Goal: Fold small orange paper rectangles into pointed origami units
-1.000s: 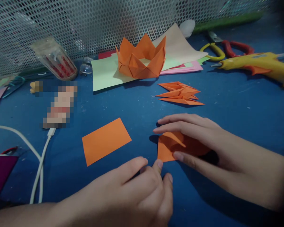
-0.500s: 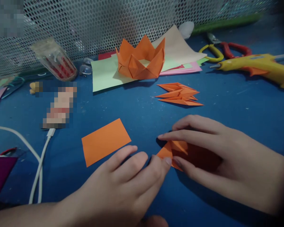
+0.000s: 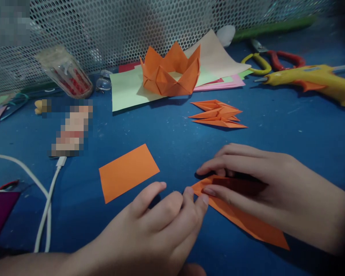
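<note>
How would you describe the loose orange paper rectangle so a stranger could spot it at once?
Start on the blue table top, between the white charging cable and the fingers of the person's left hand. There lies the flat orange paper rectangle. Unlike the folded orange paper crown behind it, it is a plain, unfolded sheet.

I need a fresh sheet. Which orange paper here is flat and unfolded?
The orange rectangle, lying alone beside the left hand. The crown, the pointed stack and the strip under the right hand are all folded.
</note>
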The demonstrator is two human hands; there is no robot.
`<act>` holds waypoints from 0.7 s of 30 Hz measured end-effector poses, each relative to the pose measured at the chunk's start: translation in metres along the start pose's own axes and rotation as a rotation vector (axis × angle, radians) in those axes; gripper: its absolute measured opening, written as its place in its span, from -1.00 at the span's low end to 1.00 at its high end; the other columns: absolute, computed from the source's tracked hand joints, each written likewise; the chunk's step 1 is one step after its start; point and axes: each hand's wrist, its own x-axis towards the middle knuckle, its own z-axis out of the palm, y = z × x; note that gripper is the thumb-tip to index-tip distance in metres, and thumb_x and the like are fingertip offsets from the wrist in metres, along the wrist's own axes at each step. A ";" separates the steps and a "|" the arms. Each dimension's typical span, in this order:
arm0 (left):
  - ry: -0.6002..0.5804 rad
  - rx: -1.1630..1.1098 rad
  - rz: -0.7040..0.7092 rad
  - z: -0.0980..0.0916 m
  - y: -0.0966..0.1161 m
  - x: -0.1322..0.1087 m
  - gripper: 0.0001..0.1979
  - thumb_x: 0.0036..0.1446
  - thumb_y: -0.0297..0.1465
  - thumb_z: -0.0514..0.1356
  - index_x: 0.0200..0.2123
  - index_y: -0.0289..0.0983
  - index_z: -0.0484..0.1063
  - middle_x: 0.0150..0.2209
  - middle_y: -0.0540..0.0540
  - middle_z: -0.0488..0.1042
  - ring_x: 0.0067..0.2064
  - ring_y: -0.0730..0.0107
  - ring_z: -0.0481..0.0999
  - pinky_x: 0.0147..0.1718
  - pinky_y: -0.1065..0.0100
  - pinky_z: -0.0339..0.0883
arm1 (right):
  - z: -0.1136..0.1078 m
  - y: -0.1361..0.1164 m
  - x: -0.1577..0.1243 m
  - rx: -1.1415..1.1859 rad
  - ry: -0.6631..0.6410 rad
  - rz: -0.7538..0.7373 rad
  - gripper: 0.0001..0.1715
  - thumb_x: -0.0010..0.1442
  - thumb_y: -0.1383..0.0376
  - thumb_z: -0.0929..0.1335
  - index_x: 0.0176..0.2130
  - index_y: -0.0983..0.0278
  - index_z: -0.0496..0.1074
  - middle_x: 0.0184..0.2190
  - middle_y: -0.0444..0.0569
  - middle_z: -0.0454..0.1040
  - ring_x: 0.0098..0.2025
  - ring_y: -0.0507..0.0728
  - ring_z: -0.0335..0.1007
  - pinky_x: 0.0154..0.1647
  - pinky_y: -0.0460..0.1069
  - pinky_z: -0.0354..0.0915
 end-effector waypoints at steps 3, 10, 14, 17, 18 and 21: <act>0.007 0.008 -0.001 0.002 0.002 0.001 -0.44 0.81 -0.28 -0.14 0.36 -0.18 0.67 0.27 0.08 0.73 0.09 0.18 0.40 0.28 0.19 0.27 | 0.001 -0.001 -0.001 0.035 -0.006 -0.014 -0.76 0.63 0.17 0.38 -0.06 0.07 0.68 -0.25 -0.10 0.68 -0.28 0.10 0.69 -0.26 -0.06 0.59; 0.030 -0.007 -0.024 0.003 0.004 0.005 -0.40 0.81 -0.30 -0.15 0.28 -0.16 0.73 0.28 0.12 0.72 0.06 0.20 0.41 0.20 0.22 0.31 | 0.000 -0.001 0.000 0.020 0.006 -0.151 -0.68 0.69 0.19 0.32 -0.06 0.05 0.66 -0.24 -0.11 0.70 -0.25 0.13 0.69 -0.12 0.02 0.62; 0.004 0.016 -0.025 0.001 0.005 0.004 -0.43 0.81 -0.32 -0.14 0.32 -0.15 0.70 0.30 0.10 0.71 0.08 0.24 0.42 0.22 0.27 0.31 | -0.003 0.004 -0.003 -0.050 -0.072 -0.218 -0.60 0.73 0.21 0.26 0.03 0.06 0.69 -0.20 -0.09 0.72 -0.24 0.15 0.67 -0.07 0.10 0.61; 0.006 0.014 -0.044 -0.001 0.007 0.003 -0.41 0.80 -0.34 -0.16 0.33 -0.16 0.70 0.23 0.08 0.74 0.05 0.22 0.43 0.21 0.29 0.31 | -0.004 0.006 -0.006 -0.068 -0.112 -0.276 -0.55 0.75 0.25 0.20 0.17 0.10 0.66 -0.15 -0.06 0.73 -0.17 0.17 0.68 0.03 0.12 0.61; 0.003 0.014 -0.053 -0.002 0.007 0.003 -0.40 0.80 -0.35 -0.17 0.33 -0.18 0.70 0.20 0.07 0.75 0.03 0.20 0.43 0.20 0.30 0.31 | -0.004 0.006 -0.006 -0.080 -0.117 -0.289 -0.52 0.75 0.26 0.17 0.17 0.12 0.66 -0.15 -0.04 0.73 -0.15 0.18 0.68 0.04 0.13 0.61; -0.015 0.009 -0.092 -0.004 0.008 0.004 -0.37 0.80 -0.35 -0.20 0.36 -0.20 0.68 0.18 0.03 0.75 0.02 0.18 0.43 0.20 0.30 0.31 | -0.005 0.003 -0.005 -0.127 -0.119 -0.312 -0.47 0.74 0.27 0.16 0.08 0.15 0.70 -0.14 0.00 0.73 -0.13 0.21 0.68 0.02 0.13 0.60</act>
